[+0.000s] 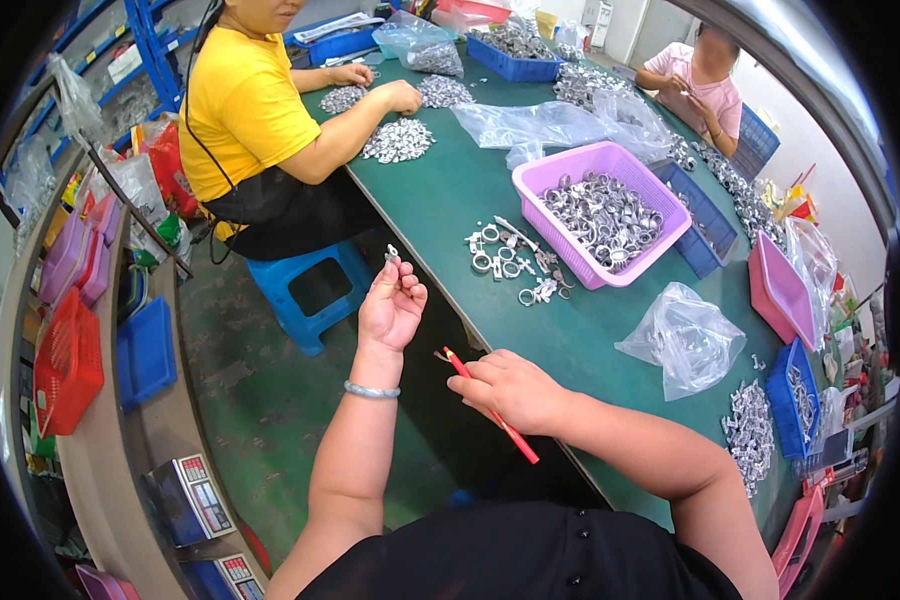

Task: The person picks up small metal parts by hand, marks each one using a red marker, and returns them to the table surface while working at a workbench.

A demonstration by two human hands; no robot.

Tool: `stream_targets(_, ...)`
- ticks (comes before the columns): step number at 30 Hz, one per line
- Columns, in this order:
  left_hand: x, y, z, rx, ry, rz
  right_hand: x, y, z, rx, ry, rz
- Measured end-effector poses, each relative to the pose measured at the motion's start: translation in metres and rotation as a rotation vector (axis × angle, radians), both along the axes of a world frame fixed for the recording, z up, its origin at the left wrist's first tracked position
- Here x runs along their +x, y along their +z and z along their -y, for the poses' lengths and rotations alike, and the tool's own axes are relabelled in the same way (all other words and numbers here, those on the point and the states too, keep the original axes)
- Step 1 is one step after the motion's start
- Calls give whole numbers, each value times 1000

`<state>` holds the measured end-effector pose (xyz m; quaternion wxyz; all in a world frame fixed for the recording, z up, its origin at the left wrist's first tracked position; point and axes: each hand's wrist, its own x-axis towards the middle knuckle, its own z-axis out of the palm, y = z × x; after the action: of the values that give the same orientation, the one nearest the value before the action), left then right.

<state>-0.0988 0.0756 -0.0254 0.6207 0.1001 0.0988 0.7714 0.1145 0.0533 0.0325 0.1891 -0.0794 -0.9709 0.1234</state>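
My left hand (394, 305) is raised beside the table edge, palm turned up. Its thumb and fingers pinch a small silvery metal part (392, 252), too small to make out in detail. Lower and to the right, my right hand (510, 388) is closed around a slim red pen-like tool (515, 440) with a thin dark tip pointing up and left. The tool's tip is apart from the metal part. Several loose metal rings and fittings (500, 256) lie on the green table (560, 335), in front of a pink basket (545, 205) full of similar metal parts.
A blue crate (710, 265) stands behind the pink basket. A crumpled clear bag (685, 345) lies to the right, near a metal-parts pile (748, 430). Left, a person in yellow (245, 100) sits on a blue stool (300, 295); another person (705, 85) sits across the table.
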Motion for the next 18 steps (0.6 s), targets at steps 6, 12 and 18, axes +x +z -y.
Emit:
stream_targets(6,-2,-3,-8,51,-20,91,1,-1,-6,-32,83,59)
stream_targets(12,-13,-1,-18,-16,118,191,2,-5,-6,-46,67,45)
stream_targets(18,-28,-4,-23,-123,213,173,2,-4,-2,-96,38,-55)
